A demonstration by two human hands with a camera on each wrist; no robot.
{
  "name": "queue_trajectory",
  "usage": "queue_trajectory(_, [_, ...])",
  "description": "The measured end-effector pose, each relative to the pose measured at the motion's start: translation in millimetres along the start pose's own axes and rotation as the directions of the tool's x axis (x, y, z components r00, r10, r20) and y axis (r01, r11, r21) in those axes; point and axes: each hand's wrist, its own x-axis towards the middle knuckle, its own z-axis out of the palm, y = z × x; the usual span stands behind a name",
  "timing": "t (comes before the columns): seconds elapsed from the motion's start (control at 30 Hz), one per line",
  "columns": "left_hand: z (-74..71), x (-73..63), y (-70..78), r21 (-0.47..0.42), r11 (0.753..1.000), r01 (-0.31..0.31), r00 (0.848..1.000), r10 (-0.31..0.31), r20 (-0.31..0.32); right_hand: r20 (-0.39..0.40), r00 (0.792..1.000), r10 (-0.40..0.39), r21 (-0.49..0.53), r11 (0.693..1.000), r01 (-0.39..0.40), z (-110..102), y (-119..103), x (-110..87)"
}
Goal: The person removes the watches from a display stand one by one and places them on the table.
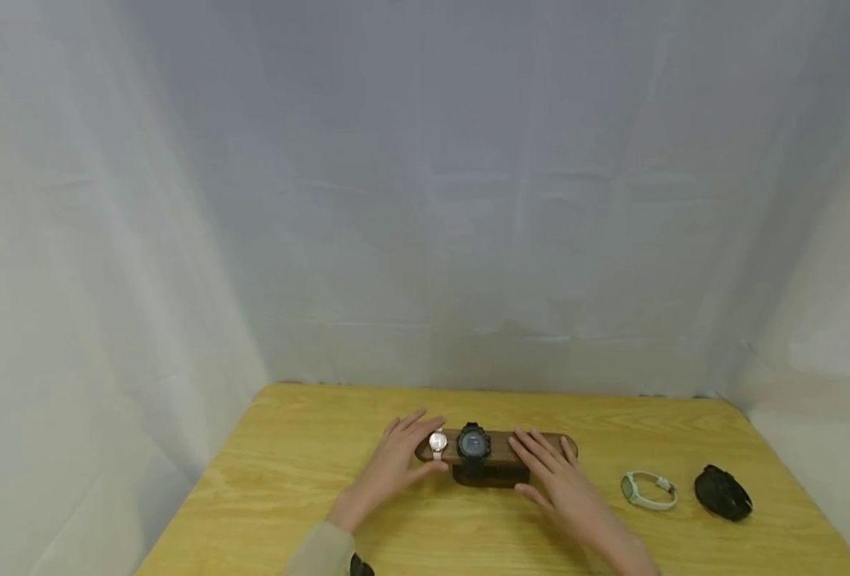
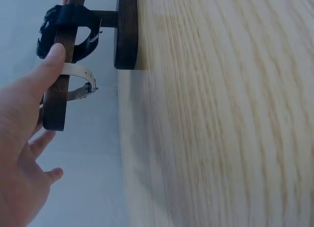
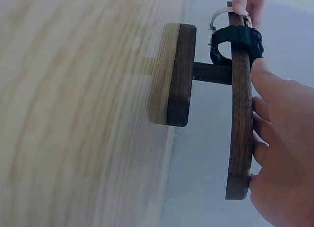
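two watches [image 1: 474,444] on stand [image 1: 502,450] | left hand [image 1: 391,458] pinches white watch [image 1: 437,442]; right hand [image 1: 563,484], fingers apart | likely straightening; next needs gentle release

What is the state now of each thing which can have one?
Wooden stand, upright on the table
White-strapped watch, looped round the stand, fastened
Black watch, looped round the stand
Pale green watch, lying off the stand
Dark object, off the stand, details unclear
Left hand, touching the stand
Right hand, touching the stand

Left hand [image 1: 394,453] and right hand [image 1: 560,482] forward, fingers [image 1: 534,458] loosely extended
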Motion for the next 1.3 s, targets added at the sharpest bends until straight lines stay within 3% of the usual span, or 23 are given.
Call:
queue_trajectory(0.37, [-0.3,2.4,-3.1,0.051,0.998,-0.042,0.999,0.042,0.011,-0.074,0.995,-0.061,-0.049,0.997,0.058,4,3,-1.2])
queue_trajectory(0.6, [-4.1,6.5,-5.1,0.085,0.995,-0.049,0.999,0.048,0.006,-0.061,0.997,-0.046,-0.040,0.998,0.043,4,3,0.1])
queue_trajectory(0.8, [-4.9,5.4,-8.4,0.123,0.988,-0.091,0.995,0.096,-0.030,-0.032,0.999,-0.031,-0.030,0.999,0.030,4,3,0.2])
queue_trajectory(1.03, [-7.3,1.4,-14.6,0.163,0.983,-0.083,0.995,0.092,-0.048,-0.040,0.999,-0.035,-0.026,0.999,0.034,3,3,0.5])
queue_trajectory(1.3, [-16.1,-6.3,-21.9,0.243,0.960,-0.138,0.972,0.178,-0.151,-0.034,0.999,-0.031,-0.027,0.999,0.030,4,4,-0.7])
